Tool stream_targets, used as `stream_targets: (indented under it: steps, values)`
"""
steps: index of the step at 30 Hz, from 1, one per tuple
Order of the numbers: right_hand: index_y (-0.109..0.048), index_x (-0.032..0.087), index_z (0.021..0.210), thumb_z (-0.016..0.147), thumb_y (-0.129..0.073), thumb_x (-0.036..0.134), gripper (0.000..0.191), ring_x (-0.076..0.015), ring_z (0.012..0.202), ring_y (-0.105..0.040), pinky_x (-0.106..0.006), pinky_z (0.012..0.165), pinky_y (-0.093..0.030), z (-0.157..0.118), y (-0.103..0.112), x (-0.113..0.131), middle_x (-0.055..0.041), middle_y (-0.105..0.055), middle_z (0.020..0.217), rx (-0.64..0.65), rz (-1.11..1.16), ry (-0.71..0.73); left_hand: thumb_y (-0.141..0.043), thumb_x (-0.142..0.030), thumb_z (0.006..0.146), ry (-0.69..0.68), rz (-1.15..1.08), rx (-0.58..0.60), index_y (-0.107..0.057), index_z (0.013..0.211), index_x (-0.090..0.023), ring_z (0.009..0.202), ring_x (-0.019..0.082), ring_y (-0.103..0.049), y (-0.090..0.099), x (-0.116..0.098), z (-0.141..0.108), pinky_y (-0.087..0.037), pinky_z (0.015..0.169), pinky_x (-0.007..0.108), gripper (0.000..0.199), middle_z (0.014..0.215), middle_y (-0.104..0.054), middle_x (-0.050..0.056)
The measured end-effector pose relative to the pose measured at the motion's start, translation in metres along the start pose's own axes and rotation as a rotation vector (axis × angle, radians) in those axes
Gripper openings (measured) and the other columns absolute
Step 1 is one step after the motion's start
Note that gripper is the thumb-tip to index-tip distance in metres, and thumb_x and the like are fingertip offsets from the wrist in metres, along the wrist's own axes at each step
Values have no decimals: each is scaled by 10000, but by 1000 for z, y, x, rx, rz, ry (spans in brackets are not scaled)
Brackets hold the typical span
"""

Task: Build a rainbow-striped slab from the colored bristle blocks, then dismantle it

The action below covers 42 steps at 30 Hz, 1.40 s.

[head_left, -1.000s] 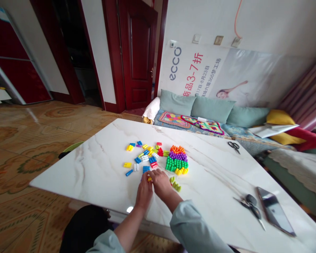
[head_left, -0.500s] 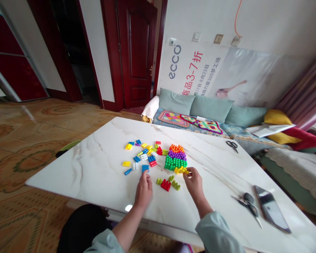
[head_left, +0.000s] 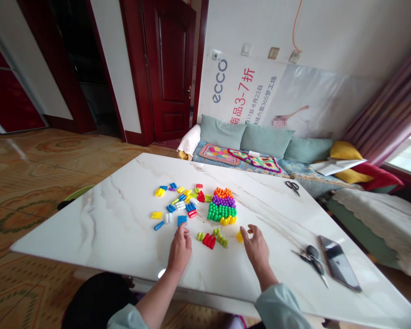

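My left hand (head_left: 180,249) rests on the table with loosely bent fingers and nothing visible in them, just below a blue block of joined pegs (head_left: 182,220). My right hand (head_left: 256,244) is open, thumb and fingers apart. A yellow peg piece (head_left: 239,236) lies by its thumb, partly hidden. Between the hands are red pegs (head_left: 208,241) and olive-green pegs (head_left: 222,241). Beyond them stands a packed block of pegs: orange (head_left: 222,193), purple (head_left: 223,201), green (head_left: 222,212), and a short yellow row (head_left: 228,220) at the near right edge.
Loose blue, yellow, white and red pegs (head_left: 180,205) lie scattered left of the packed block. Black scissors (head_left: 292,187) lie near the far edge of the marble-patterned table (head_left: 102,228). At the right are a dark-handled tool (head_left: 313,260) and a phone (head_left: 339,263). A sofa (head_left: 222,153) stands behind.
My right hand has let go at the yellow row and drawn back toward me, its fingers now spread. A separate yellow piece shows beside its thumb. The left hand stays by the blue block.
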State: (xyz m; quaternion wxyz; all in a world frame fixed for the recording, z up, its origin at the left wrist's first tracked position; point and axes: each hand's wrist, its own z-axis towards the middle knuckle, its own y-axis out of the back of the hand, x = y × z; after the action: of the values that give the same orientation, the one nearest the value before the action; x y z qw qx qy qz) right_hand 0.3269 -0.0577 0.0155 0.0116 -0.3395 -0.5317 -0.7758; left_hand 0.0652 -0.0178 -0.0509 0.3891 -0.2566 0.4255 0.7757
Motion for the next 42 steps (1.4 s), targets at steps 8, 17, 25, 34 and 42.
stream_targets:
  steps: [8,17,25,34,42]
  values:
    - [-655,202,1002,838,-510,250,224,-190,821,-652,-263,661,-432,9,8,24,-58,-699,963,176,-164,158,-416,-159,866,26,-13,-3,-441,1266,-131,894,216,-645,-2,0,-1,-532,813,367,401,950,-643,114]
    - [-698,218,958,848,-522,139,222,-140,870,-624,-209,686,-418,24,-15,84,-46,-641,1043,303,-189,455,-423,-159,875,63,-34,24,-444,1266,-126,868,203,-638,0,-3,0,-525,805,360,393,954,-640,110]
    - [-711,220,890,860,-444,76,305,-149,787,-621,-231,587,-359,27,-29,89,-53,-655,967,314,-312,495,-416,-162,884,76,-33,42,-435,1269,-122,895,207,-631,1,-4,0,-515,825,365,388,962,-631,114]
    - [-738,268,887,808,-462,108,328,-168,869,-647,-246,709,-425,13,-20,89,-8,-724,957,261,-275,470,-413,-153,880,77,-24,63,-423,1270,-116,894,207,-626,2,-5,0,-512,826,362,392,972,-623,117]
    - [-737,243,999,776,-416,51,436,-183,872,-674,-279,776,-462,11,-26,84,-28,-728,1029,255,-200,455,-408,-161,880,55,-24,50,-423,1267,-127,874,204,-635,1,-3,0,-521,808,358,389,967,-625,115]
